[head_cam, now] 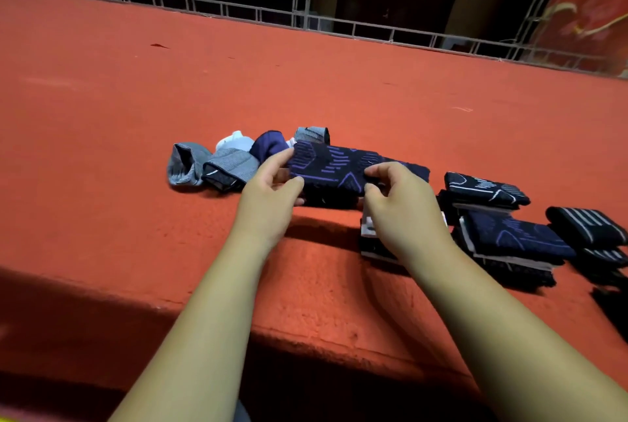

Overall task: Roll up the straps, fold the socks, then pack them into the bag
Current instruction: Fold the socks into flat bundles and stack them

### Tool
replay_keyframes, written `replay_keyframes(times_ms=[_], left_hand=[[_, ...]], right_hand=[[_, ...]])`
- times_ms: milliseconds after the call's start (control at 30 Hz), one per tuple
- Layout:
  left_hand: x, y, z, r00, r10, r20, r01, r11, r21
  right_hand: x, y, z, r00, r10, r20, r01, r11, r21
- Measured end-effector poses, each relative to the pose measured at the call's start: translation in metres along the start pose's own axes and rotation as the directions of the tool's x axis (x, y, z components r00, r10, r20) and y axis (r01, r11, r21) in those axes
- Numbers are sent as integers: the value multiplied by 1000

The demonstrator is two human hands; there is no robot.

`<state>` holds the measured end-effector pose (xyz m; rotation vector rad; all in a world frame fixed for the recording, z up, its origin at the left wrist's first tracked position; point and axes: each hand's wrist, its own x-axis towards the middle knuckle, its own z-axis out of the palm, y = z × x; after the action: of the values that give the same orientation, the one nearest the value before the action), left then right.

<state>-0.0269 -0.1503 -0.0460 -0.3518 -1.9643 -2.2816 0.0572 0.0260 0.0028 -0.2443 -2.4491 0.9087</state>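
Both hands work one dark sock with purple lines [334, 165], held just above the red carpeted ledge [306, 81], centre of view.

Left hand [272, 190]: thumb and fingers pinch the sock's left end. Right hand [404, 204]: fingers curled over the sock's right part, thumb under its near edge.

Loose pile of grey, white and navy socks [221, 163] just left of the held sock, touching the carpet.

Right of the hands: folded dark socks in stacks [509, 238], close together. Beyond them, at the frame edge, black striped bundles [586, 226], possibly rolled straps; too dark to be sure.

Metal truss railing [302, 17] runs behind the ledge.
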Motion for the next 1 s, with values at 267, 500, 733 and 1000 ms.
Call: replay_keyframes(times_ms=[267,500,733,1000], left_hand=[[34,-6,-2,979,-37,-199,36,999,-12],[43,-19,9,987,-37,-155,66,980,190],[42,-33,10,989,-114,-92,144,866,479],[42,-37,10,984,-152,-94,178,874,452]], right_hand=[[58,-1,30,998,27,58,-23,997,-73],[87,3,47,991,53,119,-24,972,-234],[91,18,59,961,45,271,145,756,-639],[99,18,57,910,-14,413,300,711,-636]])
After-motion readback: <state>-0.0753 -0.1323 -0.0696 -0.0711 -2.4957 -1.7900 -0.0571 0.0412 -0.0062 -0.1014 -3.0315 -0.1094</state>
